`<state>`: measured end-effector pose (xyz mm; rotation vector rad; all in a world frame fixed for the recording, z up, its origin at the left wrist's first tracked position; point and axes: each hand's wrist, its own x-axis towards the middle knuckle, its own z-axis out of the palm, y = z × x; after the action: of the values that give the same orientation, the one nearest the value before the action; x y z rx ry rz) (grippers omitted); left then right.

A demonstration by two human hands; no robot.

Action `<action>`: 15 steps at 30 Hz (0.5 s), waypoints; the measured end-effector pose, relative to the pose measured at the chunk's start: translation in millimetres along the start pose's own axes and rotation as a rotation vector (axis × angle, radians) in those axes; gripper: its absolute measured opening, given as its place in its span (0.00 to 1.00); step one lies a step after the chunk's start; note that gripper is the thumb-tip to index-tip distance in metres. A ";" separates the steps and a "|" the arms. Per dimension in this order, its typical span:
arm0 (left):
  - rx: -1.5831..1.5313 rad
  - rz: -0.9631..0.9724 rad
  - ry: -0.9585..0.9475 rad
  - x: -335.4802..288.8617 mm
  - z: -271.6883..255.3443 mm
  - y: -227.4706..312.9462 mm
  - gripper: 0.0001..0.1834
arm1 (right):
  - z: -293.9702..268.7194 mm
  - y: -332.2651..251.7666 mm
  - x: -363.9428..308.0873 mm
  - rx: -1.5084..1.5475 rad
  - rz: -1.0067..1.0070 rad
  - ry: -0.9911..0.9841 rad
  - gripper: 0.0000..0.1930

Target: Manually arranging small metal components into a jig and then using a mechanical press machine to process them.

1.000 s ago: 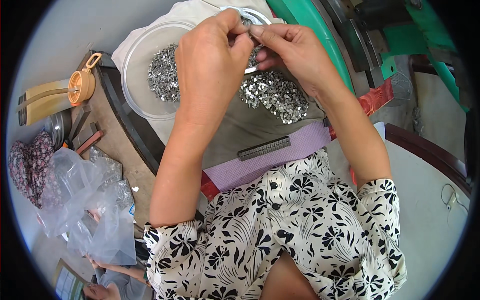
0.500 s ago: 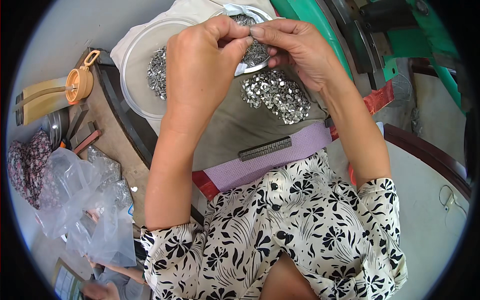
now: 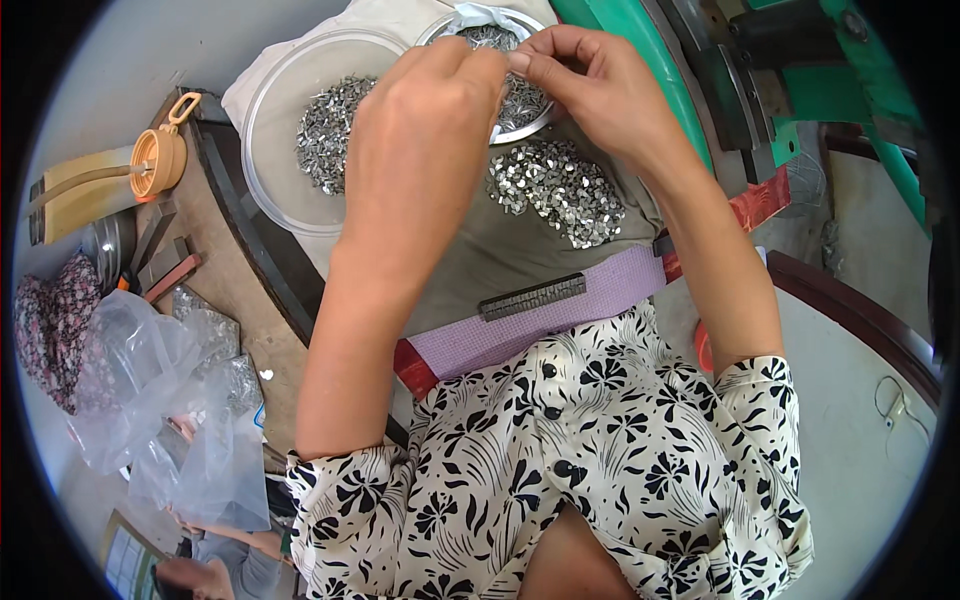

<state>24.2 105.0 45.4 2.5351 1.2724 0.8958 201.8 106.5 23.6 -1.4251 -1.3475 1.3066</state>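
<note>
Small silvery metal pieces fill a round bowl at the far edge of a cloth-covered worktable, directly below the meeting fingertips of two bare hands. The right hand forms a narrow pinch, thumb and forefinger brought close together beside the fingers of the left hand, which is turned back-up and curled. Whether either grips a piece cannot be told — the left hand's own fingertips are hidden, and anything between them is too small to make out.

White material drapes the bowl's far rim. Toward the worktable's left edge sits a wide, shallow, clear-rimmed tray with a heap of similar bits, partly covered by the left hand. In front of the bowl, shiny flat pieces lie loose on the cloth.

A dark ridged block rests on a purple textured strip along the worktable's near edge — just before the worker's black-and-white patterned shirt. Green machinery flanks the right edge; beyond the left, clear plastic bags hang over a brown side table. Another person appears at lower left.
</note>
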 end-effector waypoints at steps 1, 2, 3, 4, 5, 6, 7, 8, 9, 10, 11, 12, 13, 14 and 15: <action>-0.046 -0.007 0.025 -4.3 -2.1 1.3 0.05 | 0.7 0.6 -1.5 -0.161 -0.053 0.057 0.12; -0.091 -0.015 0.049 -10.0 -4.7 2.5 0.05 | 1.5 1.0 -6.5 -0.131 -0.088 0.041 0.12; -0.087 -0.021 0.050 -18.0 -8.1 4.1 0.05 | 1.0 0.6 -15.3 -0.144 -0.122 0.016 0.12; -0.164 -0.048 0.073 -28.6 -12.4 6.4 0.05 | 0.1 0.0 -26.0 -0.127 -0.224 0.000 0.12; -0.243 -0.099 0.081 -40.3 -16.5 8.5 0.06 | 4.3 1.9 -35.9 -0.146 -0.264 0.021 0.10; -0.279 -0.064 0.123 -53.0 -20.9 9.5 0.10 | 4.3 2.3 -49.5 -0.222 -0.226 -0.017 0.08; -0.273 -0.073 0.127 -67.0 -24.1 12.1 0.10 | 4.2 3.2 -63.0 -0.277 -0.231 -0.045 0.07; -0.334 -0.169 0.114 -82.0 -26.7 15.5 0.11 | 6.1 6.7 -72.6 -0.354 -0.337 -0.077 0.03; -0.386 -0.275 0.086 -97.0 -28.5 18.5 0.11 | 10.5 11.2 -83.3 -0.360 -0.345 -0.102 0.03; -0.404 -0.324 0.075 -111.2 -29.5 21.2 0.11 | 14.8 16.8 -91.0 -0.381 -0.340 -0.107 0.04; -0.417 -0.394 0.034 -124.6 -29.6 23.6 0.12 | 18.0 23.6 -94.5 -0.408 -0.385 -0.131 0.05; -0.461 -0.422 0.023 -136.2 -28.0 25.1 0.12 | 21.5 30.1 -97.5 -0.501 -0.442 -0.143 0.05; -0.463 -0.419 -0.024 -146.6 -26.6 27.7 0.13 | 24.5 35.6 -99.8 -0.589 -0.508 -0.118 0.05; -0.470 -0.409 -0.076 -155.0 -25.4 30.0 0.14 | 27.8 40.6 -100.2 -0.654 -0.557 -0.104 0.05; -0.462 -0.386 -0.135 -161.5 -24.1 31.6 0.19 | 27.8 42.9 -101.6 -0.667 -0.532 -0.135 0.05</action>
<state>-42.3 -42.4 6.5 1.8820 1.2733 0.8012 191.6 -2.8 -5.8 -1.2467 -2.2011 0.6280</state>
